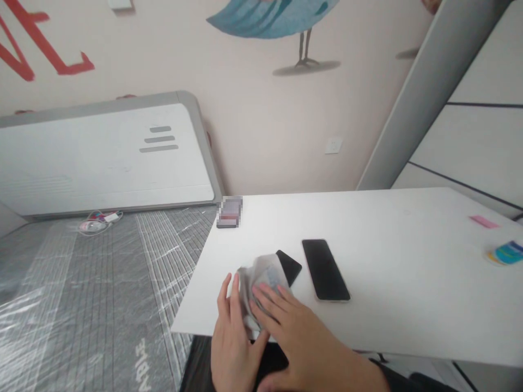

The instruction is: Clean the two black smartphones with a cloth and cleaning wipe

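Note:
Both my hands rest at the front edge of a white table point(388, 228). My left hand point(232, 337) lies with its fingers stretched out along the left side of a crumpled whitish wrapper or cloth point(257, 275). My right hand point(298, 337) lies flat with its fingers spread on top of that wrapper. A black flat thing point(289, 265) sticks out from under the wrapper's far right corner. Just to its right a black phone point(326, 269) lies face up on the table, apart from both hands.
A small blurred box point(229, 212) sits at the table's far left corner. At the right edge lie a pink slip point(484, 221) and a blue-and-yellow packet point(506, 253). A plastic-wrapped grey mattress point(93, 294) with cables point(98, 220) lies to the left. A white cabinet point(469, 125) stands right.

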### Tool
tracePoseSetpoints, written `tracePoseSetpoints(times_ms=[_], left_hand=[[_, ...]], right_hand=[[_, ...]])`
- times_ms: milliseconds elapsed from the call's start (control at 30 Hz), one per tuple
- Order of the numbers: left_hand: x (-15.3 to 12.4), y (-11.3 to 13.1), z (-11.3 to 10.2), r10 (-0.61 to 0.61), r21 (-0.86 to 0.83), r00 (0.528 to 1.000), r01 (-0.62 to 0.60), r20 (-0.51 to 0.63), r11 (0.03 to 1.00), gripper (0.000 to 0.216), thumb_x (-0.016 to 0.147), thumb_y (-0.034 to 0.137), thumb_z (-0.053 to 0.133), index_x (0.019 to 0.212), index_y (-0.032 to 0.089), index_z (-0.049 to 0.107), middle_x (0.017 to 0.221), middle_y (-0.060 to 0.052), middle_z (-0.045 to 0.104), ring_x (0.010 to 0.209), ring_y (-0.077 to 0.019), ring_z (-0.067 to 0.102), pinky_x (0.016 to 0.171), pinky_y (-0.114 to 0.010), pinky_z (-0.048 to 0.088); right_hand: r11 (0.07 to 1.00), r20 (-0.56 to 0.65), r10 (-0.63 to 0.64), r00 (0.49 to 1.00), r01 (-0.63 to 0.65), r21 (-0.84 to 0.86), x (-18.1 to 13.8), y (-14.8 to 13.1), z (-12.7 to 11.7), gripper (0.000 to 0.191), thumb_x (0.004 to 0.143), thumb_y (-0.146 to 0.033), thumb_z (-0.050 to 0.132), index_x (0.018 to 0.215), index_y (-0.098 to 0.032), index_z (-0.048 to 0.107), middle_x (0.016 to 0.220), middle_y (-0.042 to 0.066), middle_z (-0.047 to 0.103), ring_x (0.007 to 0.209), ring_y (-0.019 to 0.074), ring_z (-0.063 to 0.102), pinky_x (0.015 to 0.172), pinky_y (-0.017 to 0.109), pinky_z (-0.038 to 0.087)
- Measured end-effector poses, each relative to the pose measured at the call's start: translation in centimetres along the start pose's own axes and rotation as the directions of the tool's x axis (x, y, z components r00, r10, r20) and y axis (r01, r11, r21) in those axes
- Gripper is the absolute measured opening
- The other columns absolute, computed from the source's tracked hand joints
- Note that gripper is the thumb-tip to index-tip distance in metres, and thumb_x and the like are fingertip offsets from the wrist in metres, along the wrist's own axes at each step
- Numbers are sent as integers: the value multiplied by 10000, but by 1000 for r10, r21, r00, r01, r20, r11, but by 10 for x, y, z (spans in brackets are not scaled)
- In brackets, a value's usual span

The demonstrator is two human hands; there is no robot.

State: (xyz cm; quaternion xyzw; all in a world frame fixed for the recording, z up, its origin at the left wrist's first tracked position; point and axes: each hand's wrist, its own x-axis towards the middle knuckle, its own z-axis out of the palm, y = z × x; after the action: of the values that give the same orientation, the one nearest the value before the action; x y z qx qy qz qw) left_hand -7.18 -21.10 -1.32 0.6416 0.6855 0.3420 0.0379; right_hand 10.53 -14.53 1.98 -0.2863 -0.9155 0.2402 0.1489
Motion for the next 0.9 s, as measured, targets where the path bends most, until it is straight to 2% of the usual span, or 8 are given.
tracePoseSetpoints(times_ms=[67,133,200,333,467,600,733,900], left_hand=[[0,-1,-1,0,9,1000,0,10,1000,910,906,324,680,1624,311,122,1636,-195,330,1408,-386,525,1034,-573,555],[1,-3,-1,12,8,1000,-13,21,1000,920,908,363,691,1625,302,117,1623,-203,349,1368,-379,567,1027,-571,561],[2,-4,-2,29,9,999,-29,29,1000,911,908,367,693,1622,312,130,1614,-197,365,1339,-373,592,1025,-578,562],[3,-4,-5,46,26,998,-47,51,999,877,911,335,680,1615,333,157,1623,-181,349,1392,-381,542,1028,-580,560],[3,-5,-5,62,27,997,-64,45,998,859,921,391,683,1610,326,175,1600,-180,377,1365,-373,566,1015,-566,572],[4,-6,-4,57,33,997,-58,48,998,892,884,301,713,1605,324,188,1602,-178,372,1401,-383,528,1029,-573,561],[5,-6,-4,68,27,997,-70,48,997,884,882,345,728,1596,320,208,1587,-177,395,1397,-379,533,1038,-578,555],[4,-5,-4,64,25,996,-66,63,998,872,885,251,695,1598,330,199,1588,-171,396,1416,-370,517,1058,-576,542]], right_hand=[[1000,5,-2,1000,2,-3,0,-1,0,993,859,-828,523,1594,-174,389,1653,136,358,1540,331,328,1291,530,222],[992,-31,105,994,-107,-74,1,1,0,959,887,-792,528,1568,-124,430,1645,184,347,1540,372,313,1273,597,228],[982,-60,149,987,-155,-106,0,1,0,1065,844,-828,541,1574,-67,395,1650,228,296,1548,408,270,1263,624,230],[999,-35,-20,999,19,-26,-4,1,3,1052,838,-858,503,1598,-142,372,1655,144,347,1545,318,318,1294,494,234],[982,-117,121,986,-136,-128,-3,5,4,993,884,-806,510,1561,-83,432,1629,219,367,1537,385,313,1264,584,254],[997,-71,-1,997,-5,-81,-6,7,4,1136,784,-909,482,1597,-123,373,1637,183,372,1535,362,327,1274,525,270],[980,-95,116,989,-129,-151,-8,9,-2,1056,863,-862,429,1542,-54,455,1610,247,379,1517,417,341,1254,615,256],[998,-17,-44,999,43,-45,-6,6,-5,1082,814,-890,480,1578,-126,412,1617,168,408,1520,342,365,1277,512,272]])
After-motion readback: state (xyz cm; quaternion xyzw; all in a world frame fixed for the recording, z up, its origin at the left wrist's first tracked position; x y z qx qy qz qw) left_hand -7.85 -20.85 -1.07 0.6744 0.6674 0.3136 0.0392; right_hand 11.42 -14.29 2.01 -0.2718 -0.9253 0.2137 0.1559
